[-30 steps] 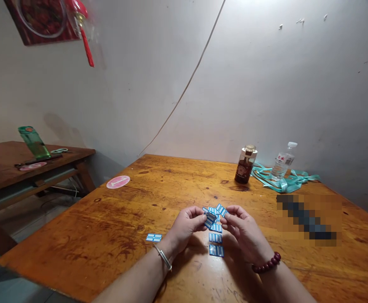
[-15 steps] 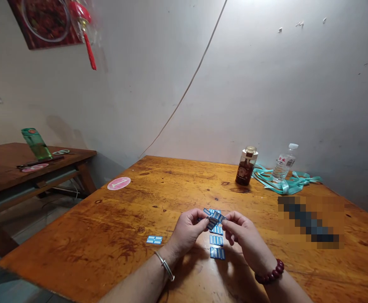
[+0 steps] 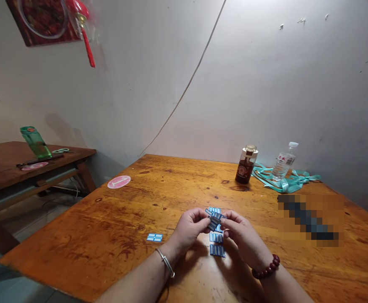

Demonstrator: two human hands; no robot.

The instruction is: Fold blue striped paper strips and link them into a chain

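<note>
Both hands meet over the wooden table (image 3: 114, 235). My left hand (image 3: 188, 230) pinches a small bunch of blue-bordered label stickers (image 3: 213, 223) between thumb and fingers. From the other side, the thumb and fingertips of my right hand (image 3: 241, 230) are closed on the edge of the same bunch. Beneath and in front of the hands, similar label stickers (image 3: 217, 251) lie in a column, partly hidden by the hands. One more small piece of label stickers (image 3: 154, 237) lies apart, left of my left wrist.
At the back right stand a dark-filled drink bottle (image 3: 245, 166) and a clear water bottle (image 3: 284, 162), with turquoise ribbon (image 3: 287, 184) around the latter. A pixelated dark object (image 3: 308, 216) lies right. A pink round number sticker (image 3: 118, 182) is on the left. Another table (image 3: 1, 168) holds a green bottle (image 3: 36, 142).
My right hand has shifted slightly inward along the held label stickers. My left hand keeps its pinch. The whole view has tilted a little.
</note>
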